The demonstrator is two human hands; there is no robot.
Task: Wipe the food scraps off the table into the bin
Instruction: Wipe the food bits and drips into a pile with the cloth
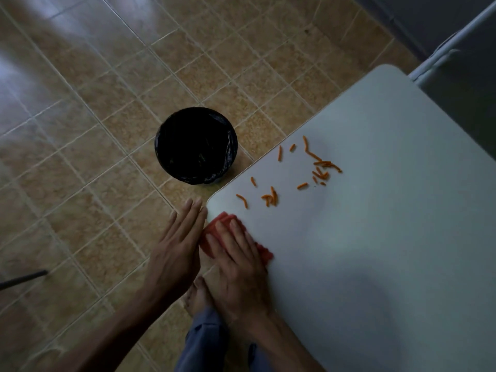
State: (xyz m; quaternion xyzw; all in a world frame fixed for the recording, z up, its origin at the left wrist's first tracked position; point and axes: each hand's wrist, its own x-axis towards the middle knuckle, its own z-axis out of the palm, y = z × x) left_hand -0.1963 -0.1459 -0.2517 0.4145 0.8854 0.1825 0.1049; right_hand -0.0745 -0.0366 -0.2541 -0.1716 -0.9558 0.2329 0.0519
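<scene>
Several orange food scraps (pixel 271 198) lie scattered on the white table (pixel 389 210) near its left edge. A red cloth (pixel 224 220) rests at the table's near-left corner, pressed flat under my right hand (pixel 237 260). My left hand (pixel 178 247) is held flat, fingers together, just off the table's edge beside the cloth, holding nothing. A round bin (pixel 196 145) with a black liner stands on the floor, left of the table and beyond my hands.
Tan tiled floor (pixel 94 130) surrounds the bin. A grey chair or frame (pixel 456 57) stands past the table's far corner. A dark rod (pixel 22 279) pokes in at the left. My bare foot and trouser leg (pixel 204 331) are below the hands.
</scene>
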